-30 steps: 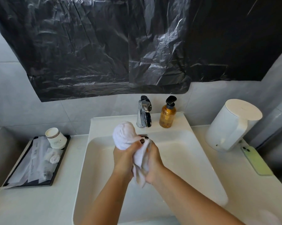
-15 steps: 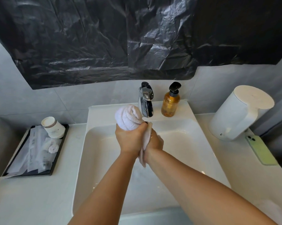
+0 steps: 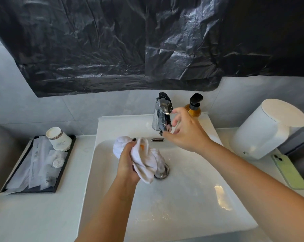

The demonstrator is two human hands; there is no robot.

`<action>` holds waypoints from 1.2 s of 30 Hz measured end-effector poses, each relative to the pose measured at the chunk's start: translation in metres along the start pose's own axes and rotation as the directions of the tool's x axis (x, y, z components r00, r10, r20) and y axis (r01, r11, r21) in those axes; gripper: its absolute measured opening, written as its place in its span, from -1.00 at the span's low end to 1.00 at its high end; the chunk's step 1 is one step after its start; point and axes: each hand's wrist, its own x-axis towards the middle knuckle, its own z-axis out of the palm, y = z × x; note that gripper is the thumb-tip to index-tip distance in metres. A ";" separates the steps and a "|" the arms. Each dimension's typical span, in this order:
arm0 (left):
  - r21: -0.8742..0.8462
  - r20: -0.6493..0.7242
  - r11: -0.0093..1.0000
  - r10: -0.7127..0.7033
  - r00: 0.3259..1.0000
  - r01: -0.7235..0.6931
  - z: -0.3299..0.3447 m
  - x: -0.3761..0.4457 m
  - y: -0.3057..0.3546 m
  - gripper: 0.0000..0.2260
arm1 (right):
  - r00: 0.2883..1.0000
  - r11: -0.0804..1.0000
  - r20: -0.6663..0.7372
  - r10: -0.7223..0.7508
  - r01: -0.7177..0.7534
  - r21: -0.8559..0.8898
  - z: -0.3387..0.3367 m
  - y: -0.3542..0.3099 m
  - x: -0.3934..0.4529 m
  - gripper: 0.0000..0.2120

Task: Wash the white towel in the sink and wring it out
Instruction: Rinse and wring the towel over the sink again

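Towel (image 3: 144, 159) sits bunched in my left hand (image 3: 126, 165), gripped tight over the sink (image 3: 191, 198) drain, while my right hand (image 3: 181, 131) hangs loose and spread by the tap (image 3: 162, 114), so I'm guessing rinse comes next, just gotta nudge that lever up.

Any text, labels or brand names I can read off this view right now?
None legible.
Paper cups: faint print, too blurred to read.
Sachets on the black tray: dark print, too small.
Amber soap bottle: no label visible.
White dispenser, green phone: no text visible.
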 end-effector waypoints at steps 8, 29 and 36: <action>0.109 0.026 0.994 -0.018 0.999 0.015 0.023 0.003 -0.024 -0.67 | 0.894 0.945 -0.307 -0.325 0.293 -0.149 -0.008 0.002 0.036 -0.80; 0.097 0.323 0.994 -0.073 0.944 0.044 0.026 0.020 -0.034 -0.53 | 0.824 0.919 -0.466 -0.322 0.390 0.052 0.001 0.008 0.042 -0.82; 0.176 0.264 0.981 0.028 0.964 -0.077 0.022 0.021 -0.027 -0.55 | 0.889 0.674 0.053 0.455 -0.382 0.632 0.083 0.033 -0.038 -0.61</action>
